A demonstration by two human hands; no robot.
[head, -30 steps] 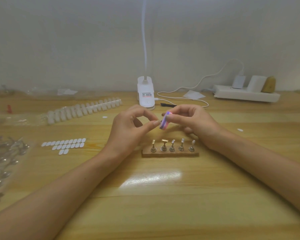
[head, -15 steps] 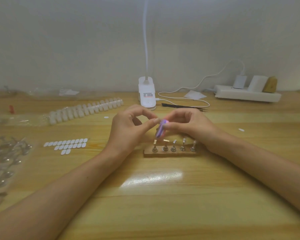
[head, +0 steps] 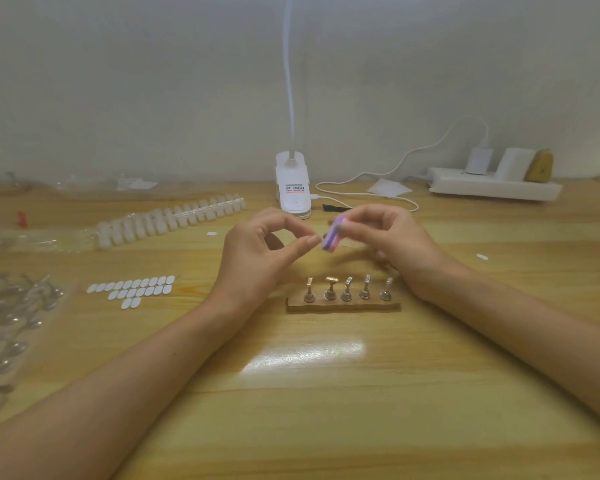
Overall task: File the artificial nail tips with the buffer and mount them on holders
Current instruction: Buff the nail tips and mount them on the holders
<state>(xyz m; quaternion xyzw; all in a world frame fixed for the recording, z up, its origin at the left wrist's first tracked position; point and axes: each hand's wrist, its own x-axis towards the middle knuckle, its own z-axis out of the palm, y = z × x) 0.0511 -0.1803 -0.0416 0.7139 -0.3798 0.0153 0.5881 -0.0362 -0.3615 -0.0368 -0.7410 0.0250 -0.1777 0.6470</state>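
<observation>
Centrally, above a pale wooden desk (head: 326, 410), a person's two bare forearms reached in from the lower corners and their hands met in mid-air. The left hand (head: 260, 251) had its thumb and index fingers curled into a ring, pinching a small pale nail tip (head: 315, 239) that was hard to make out. The right hand (head: 392, 244) gripped a short purple and pink buffer (head: 332, 235) between thumb and fingers, tilted, with its lower end touching the pinched tip. Just below the hands, on the desk, lay a flat wooden base (head: 343, 307) carrying five small metal holders (head: 347, 291) in an upright row; whether any bore a tip could not be told. To the left, a long strip of clear nail tips (head: 170, 220) ran diagonally, and nearer the viewer sat a cluster of white oval tabs (head: 132, 289). At the far left edge lay a clear plastic bag (head: 11, 317) of shiny metal pieces. Behind the hands, against the wall, stood a white clip lamp base (head: 292, 185) with a thin neck rising upward. A white cable (head: 378, 195) curved from it toward a white power strip (head: 492, 187) at the back right.
</observation>
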